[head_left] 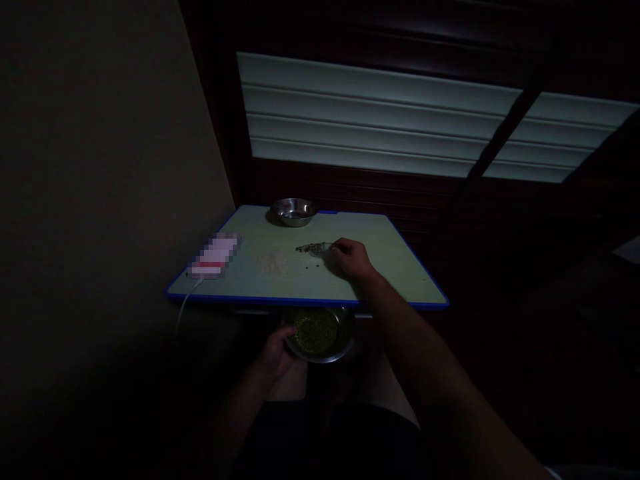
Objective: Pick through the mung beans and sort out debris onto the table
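Observation:
My left hand [277,352] grips the rim of a steel bowl [345,343] filled with small green grains, held below the near edge of the small green table [395,267]. My right hand [350,259] rests on the tabletop with fingers curled beside a small dark pile of grains [310,248]. Whether anything is pinched in those fingers is too dim to make out. A pale patch of finer bits [271,262] lies to the left of the pile.
An empty steel bowl [293,211] stands at the table's far edge. A phone-like device [215,256] with a white cable [184,308] lies at the left edge. A wall is on the left, and a louvred window [370,117] behind the table.

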A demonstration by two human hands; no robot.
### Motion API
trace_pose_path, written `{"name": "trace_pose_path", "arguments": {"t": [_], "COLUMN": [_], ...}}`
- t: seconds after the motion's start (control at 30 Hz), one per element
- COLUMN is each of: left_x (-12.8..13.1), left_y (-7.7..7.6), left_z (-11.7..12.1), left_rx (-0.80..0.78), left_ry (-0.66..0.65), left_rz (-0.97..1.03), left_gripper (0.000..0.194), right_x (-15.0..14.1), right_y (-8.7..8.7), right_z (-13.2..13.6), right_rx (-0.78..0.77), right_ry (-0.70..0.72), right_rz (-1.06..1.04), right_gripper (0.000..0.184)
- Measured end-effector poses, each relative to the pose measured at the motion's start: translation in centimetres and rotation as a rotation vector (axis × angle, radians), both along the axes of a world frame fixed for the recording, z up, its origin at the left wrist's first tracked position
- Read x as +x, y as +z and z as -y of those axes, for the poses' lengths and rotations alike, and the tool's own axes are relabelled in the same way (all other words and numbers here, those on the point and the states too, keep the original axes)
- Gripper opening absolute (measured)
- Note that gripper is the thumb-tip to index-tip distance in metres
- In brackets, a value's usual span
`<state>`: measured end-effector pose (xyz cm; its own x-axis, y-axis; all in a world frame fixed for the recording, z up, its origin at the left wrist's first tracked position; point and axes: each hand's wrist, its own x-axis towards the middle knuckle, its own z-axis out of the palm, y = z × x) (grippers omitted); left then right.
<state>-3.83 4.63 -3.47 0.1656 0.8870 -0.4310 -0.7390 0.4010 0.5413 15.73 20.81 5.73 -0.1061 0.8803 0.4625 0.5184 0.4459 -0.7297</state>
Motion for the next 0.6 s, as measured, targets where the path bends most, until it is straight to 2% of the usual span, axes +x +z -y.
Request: {"name": "trace_pose_path", "arguments": {"t": [0.1, 0.2, 0.33, 0.43, 0.6], "left_x": [0.06, 0.17, 0.25, 0.18, -0.01], "left_y": [-0.26, -0.24, 0.09, 0.36, 0.51], "left_z": [0.06, 0.11, 0.15, 0.09, -0.03], "left_rx": [-0.020, -0.052, -0.057, -0.056, -0.083], "left_ry": [0.004, 0.000, 0.007, 0.028, 0.055], "left_rz": [0.008, -0.012, -0.029, -0.036, -0.055], "left_gripper": [0.034, 0.035, 0.036, 0.028, 0.023], "right_x": [0.14, 0.17, 0.15, 0.15, 0.11], "right_y": [0.29, 0.56, 0.74, 0.77, 0.75], "right_z": [0.15, 0.35, 0.47, 0.45, 0.39], "right_rx": [0.067, 0.098, 0.117, 0.123, 0.084], "right_ry": [-0.109, -0.158, -0.146, -0.122, -0.099], "right_rz": [0.060, 0.135, 0.220, 0.252, 0.206], "right_gripper": [0.022, 0.022, 0.021, 0.020, 0.020]}}
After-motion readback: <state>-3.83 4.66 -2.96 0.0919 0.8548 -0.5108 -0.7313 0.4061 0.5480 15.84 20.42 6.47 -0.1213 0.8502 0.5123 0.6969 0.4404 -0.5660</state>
